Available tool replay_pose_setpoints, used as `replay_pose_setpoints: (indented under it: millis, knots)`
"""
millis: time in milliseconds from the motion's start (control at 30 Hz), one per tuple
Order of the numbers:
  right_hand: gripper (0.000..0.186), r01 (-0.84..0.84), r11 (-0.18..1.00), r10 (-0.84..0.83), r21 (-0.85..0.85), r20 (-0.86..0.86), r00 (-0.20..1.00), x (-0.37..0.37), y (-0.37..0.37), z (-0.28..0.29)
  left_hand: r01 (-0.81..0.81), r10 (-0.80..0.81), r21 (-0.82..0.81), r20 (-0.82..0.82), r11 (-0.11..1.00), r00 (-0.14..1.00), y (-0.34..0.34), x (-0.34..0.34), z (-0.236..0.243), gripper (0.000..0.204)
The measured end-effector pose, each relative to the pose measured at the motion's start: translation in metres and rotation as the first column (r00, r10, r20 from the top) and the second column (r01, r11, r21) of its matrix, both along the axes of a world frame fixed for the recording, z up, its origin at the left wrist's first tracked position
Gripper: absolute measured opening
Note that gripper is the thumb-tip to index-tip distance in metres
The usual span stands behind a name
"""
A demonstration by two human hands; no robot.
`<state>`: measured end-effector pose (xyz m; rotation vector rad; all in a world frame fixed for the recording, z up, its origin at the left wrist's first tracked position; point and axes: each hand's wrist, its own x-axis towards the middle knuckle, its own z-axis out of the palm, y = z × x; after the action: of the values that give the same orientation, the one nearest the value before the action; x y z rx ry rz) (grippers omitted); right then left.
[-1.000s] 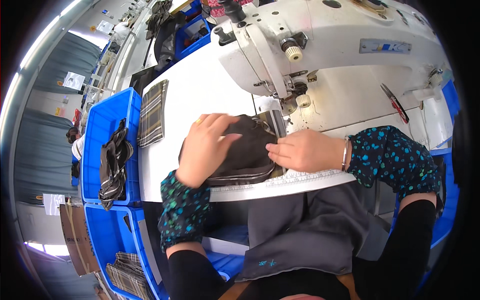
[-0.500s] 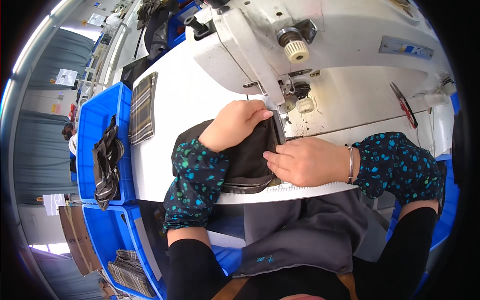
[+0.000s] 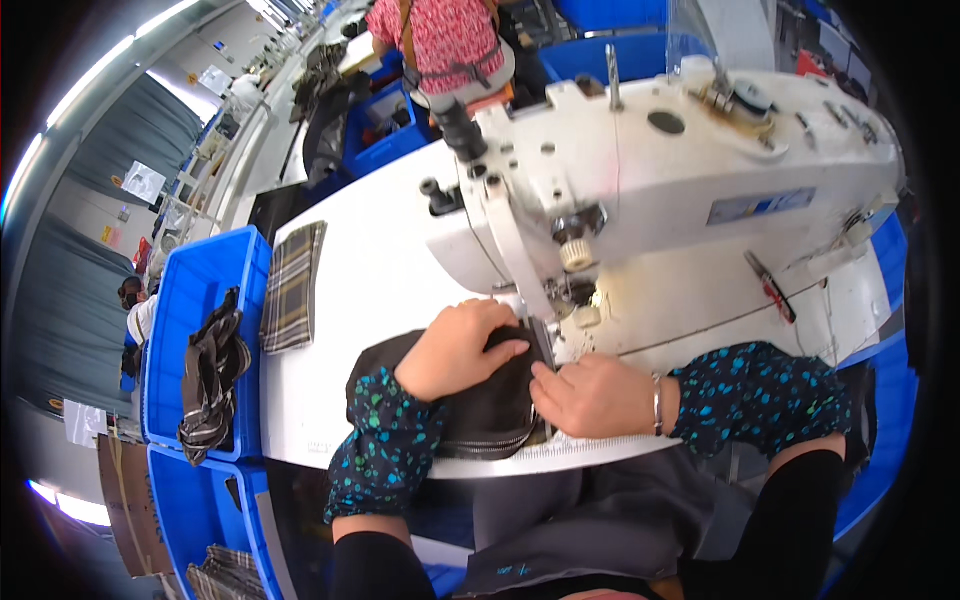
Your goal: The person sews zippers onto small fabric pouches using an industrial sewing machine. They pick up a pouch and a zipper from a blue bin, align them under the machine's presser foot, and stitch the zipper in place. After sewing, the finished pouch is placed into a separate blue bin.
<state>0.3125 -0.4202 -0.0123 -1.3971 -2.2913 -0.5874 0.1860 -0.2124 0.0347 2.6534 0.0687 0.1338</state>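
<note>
A dark brown fabric piece (image 3: 487,405) with a zipper (image 3: 500,448) along its near edge lies flat on the white sewing table. Its right edge runs up beneath the needle area of a white sewing machine (image 3: 640,170). My left hand (image 3: 462,350) rests on the upper part of the fabric, its curled fingers holding it just left of the presser foot; the thumb points right. Close to the near right edge, my right hand (image 3: 592,395) grips the cloth with fingers bent together. The fingertips of both hands are partly hidden.
Plaid fabric (image 3: 293,290) lies at the table's left. Blue bins (image 3: 250,350) beside it hold dark and plaid cloth. Red-handled snips (image 3: 772,290) lie right of the needle. Beyond the machine sits a person in a red patterned top (image 3: 440,40).
The view has tilted upward, bringing the whole machine and the person behind it into sight. My left thumb has shifted off the fabric's right edge; my right fingers have drawn together there.
</note>
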Motion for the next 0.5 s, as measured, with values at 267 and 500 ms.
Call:
replay_pose_setpoints:
  millis: [267, 500]
  knots:
    - [0.032, 0.166, 0.986, -0.165, 0.014, -0.059, 0.985, -0.003, 0.001, -0.008, -0.068, 0.068, -0.015, -0.037, 0.998, 0.997, 0.001, 0.003, -0.004, 0.018]
    - [0.033, 0.052, 0.999, -0.053, 0.013, 0.065, 0.996, -0.013, -0.012, -0.006, 0.036, -0.054, -0.177, -0.1, 0.984, 0.993, -0.004, 0.004, 0.004, 0.013]
